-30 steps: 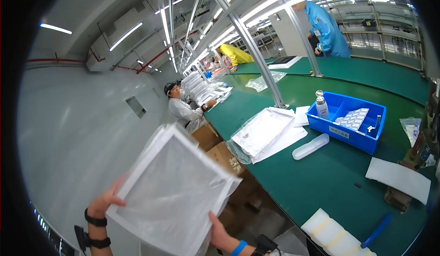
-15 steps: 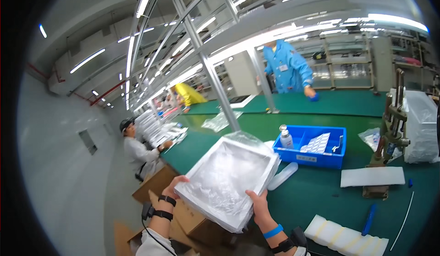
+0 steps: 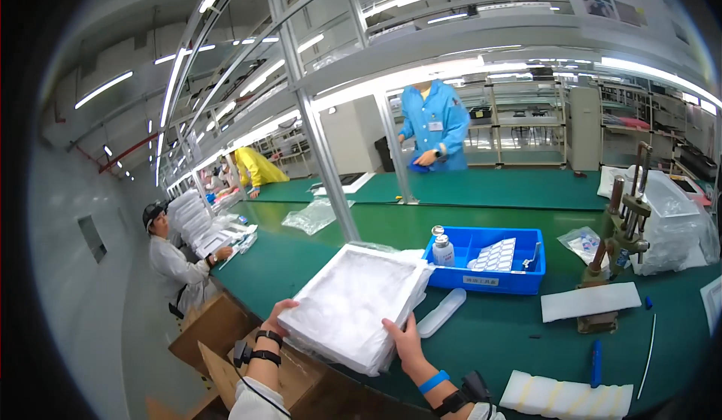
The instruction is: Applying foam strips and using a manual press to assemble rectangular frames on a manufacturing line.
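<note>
A white square panel with a raised rim [image 3: 359,300], wrapped in crinkled clear plastic film, is tilted above the near table edge. My left hand [image 3: 278,318] grips its left corner, and my right hand [image 3: 406,342] clasps its near right side. Most of both hands' fingers are hidden beneath the panel. Just right of it lies a long translucent plastic case [image 3: 442,313]. Behind that stands a blue divided bin [image 3: 489,281], containing a small white pump bottle [image 3: 443,251] and a patterned sheet [image 3: 493,254].
Cardboard boxes [image 3: 218,322] stand open below on the left. On the green table [image 3: 489,360], a hand press [image 3: 628,224] stands beside a white foam block [image 3: 590,302]. Taped foam [image 3: 564,397] and a blue pen [image 3: 596,363] lie nearer. Co-workers stand across the table and to the left.
My view has turned to the right, so the surroundings appear shifted left. The wrapped panel stays in both hands and sits slightly lower left in view.
</note>
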A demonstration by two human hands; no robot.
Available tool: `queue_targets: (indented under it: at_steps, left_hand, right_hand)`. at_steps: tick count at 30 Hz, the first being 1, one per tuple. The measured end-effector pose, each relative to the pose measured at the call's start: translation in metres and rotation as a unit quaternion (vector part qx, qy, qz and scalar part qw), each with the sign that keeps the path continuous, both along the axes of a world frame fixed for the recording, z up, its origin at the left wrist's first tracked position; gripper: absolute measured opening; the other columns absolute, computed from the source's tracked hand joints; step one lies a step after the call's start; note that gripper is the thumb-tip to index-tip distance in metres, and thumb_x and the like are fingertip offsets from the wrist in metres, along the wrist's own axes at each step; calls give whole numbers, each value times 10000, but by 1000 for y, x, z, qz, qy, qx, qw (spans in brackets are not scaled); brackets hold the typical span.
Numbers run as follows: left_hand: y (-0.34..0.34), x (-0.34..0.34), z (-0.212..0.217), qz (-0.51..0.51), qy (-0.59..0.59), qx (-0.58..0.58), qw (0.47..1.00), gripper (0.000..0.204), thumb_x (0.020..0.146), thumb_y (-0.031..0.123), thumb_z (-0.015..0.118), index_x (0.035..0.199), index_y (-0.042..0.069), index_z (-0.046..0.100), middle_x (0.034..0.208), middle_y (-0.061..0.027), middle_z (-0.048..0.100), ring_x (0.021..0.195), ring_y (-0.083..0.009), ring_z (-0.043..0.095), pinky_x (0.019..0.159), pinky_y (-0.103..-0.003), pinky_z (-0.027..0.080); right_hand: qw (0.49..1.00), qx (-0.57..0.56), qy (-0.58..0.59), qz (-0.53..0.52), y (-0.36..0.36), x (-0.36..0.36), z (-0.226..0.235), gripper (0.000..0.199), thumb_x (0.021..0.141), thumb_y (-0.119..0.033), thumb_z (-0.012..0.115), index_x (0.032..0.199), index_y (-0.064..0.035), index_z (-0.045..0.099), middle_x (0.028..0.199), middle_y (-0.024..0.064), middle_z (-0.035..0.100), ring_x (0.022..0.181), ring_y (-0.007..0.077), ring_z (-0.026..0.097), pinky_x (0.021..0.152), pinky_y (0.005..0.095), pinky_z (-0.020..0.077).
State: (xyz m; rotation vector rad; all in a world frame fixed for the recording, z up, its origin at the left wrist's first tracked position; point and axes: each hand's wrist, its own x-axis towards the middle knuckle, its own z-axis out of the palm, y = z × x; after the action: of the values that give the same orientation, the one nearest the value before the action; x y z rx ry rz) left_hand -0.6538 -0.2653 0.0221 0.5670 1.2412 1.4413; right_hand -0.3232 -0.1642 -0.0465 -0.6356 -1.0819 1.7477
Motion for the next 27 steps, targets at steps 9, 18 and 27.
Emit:
queue_targets:
  at_steps: [9, 18, 27]
  left_hand:
    - [-77, 17, 8, 24, 100, 58, 993, 552, 845, 267, 678, 1320, 5, 574, 1214, -105, 660, 1082, -239, 637, 944, -360, 504]
    - [-104, 183, -30, -146, 61, 46, 986, 863, 945, 349, 604, 1582, -15, 150, 1612, -104, 243, 1462, -185, 230, 1198, -325, 171]
    - [-55, 246, -41, -233, 56, 113, 964, 696, 1073, 484, 366, 1587, 51, 186, 1592, -67, 268, 1423, -178, 289, 1183, -323, 221]
  right_hand:
    - [977, -96, 173, 83, -48, 67, 47, 836, 836, -107, 663, 1541, -72, 214, 1408, 155, 444, 1272, 299, 475, 1065, 401, 404]
    - [977, -186, -102, 24, -126, 239, 60, 345, 951, -182, 578, 1220, 29, 621, 1160, 124, 651, 1091, 243, 607, 939, 385, 479]
    - [958, -241, -125, -94, -143, 275, 70, 427, 901, -248, 602, 1235, 15, 564, 1108, 116, 587, 1053, 248, 544, 960, 364, 417]
